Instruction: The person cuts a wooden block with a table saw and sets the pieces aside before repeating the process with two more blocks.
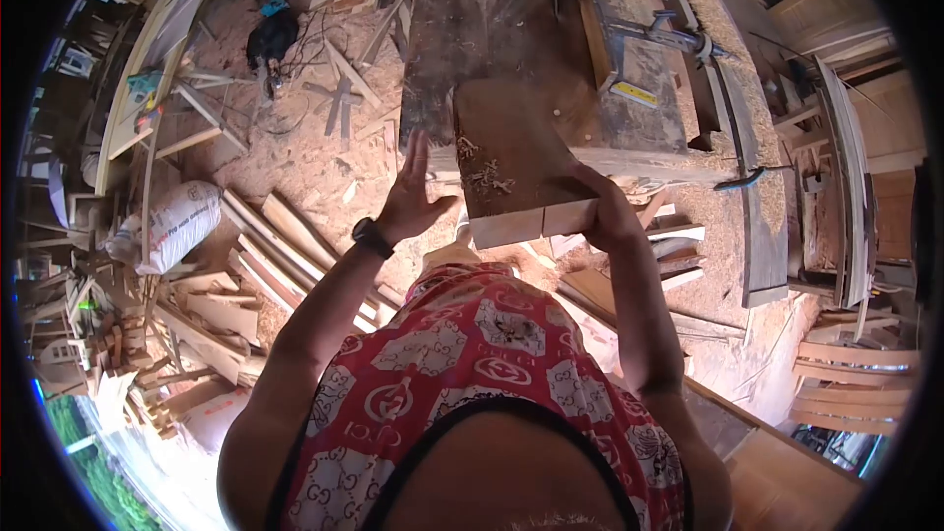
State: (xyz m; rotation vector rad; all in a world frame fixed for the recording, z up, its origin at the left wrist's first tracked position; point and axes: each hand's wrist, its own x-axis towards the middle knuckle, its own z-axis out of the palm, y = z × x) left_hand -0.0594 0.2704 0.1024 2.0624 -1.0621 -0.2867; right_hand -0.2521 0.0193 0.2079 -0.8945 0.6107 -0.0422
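Observation:
A thick brown wooden board (521,152) juts toward me over the near edge of the dark workbench (433,49). Its pale end grain faces me and shows a joint line. Curled wood shavings (487,175) lie on its left side. My right hand (612,214) grips the board at its near right corner, fingers partly hidden behind the edge. Raised to the left of the board, apart from it, my left hand (417,199) is open with fingers stretched and thumb spread. It holds nothing, and a dark watch (372,236) is on that wrist.
Clamps (669,34) and a yellow-labelled tool (634,93) are on the bench's right part. Sawdust and loose sticks (339,98) cover the floor at left. A white sack (185,221) and stacked offcuts (211,320) stand lower left. A slatted wooden piece (854,383) is at right.

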